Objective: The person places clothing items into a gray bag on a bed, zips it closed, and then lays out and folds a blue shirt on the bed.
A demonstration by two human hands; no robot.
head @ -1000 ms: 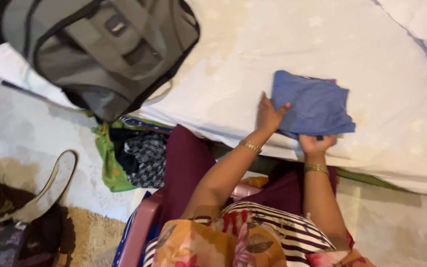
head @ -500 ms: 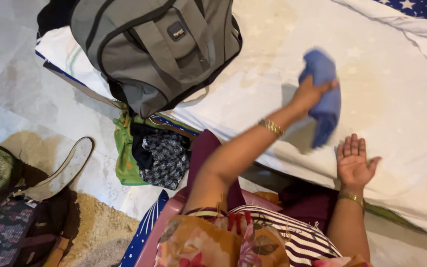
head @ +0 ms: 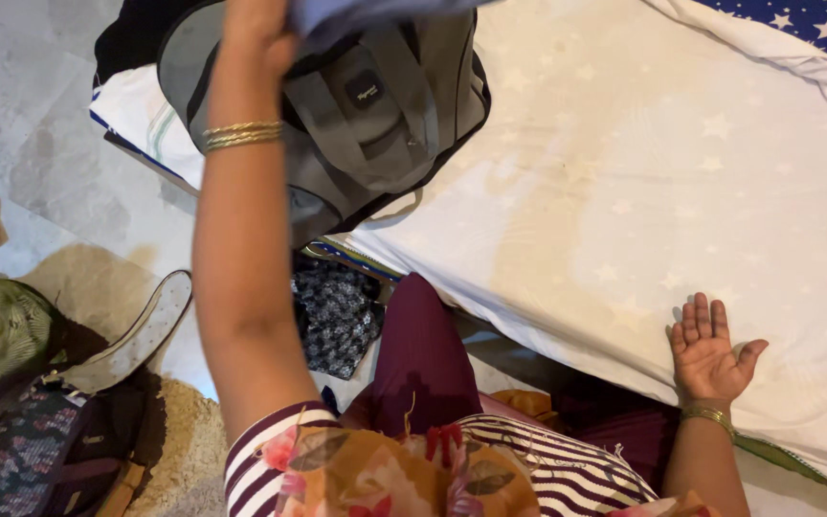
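While your left hand (head: 258,29) grips the blue cloth (head: 356,11) above the grey backpack (head: 375,105), lower it flat (right hand (head: 710,349) rests open on the bed (head: 624,163)).

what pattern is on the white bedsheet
Faint pale stars across the white bedsheet, clearest in the head view.

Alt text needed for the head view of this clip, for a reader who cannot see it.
The left hand holds a folded blue cloth over a grey backpack on the white star-print sheet. The right hand rests open, palm up, on the sheet.
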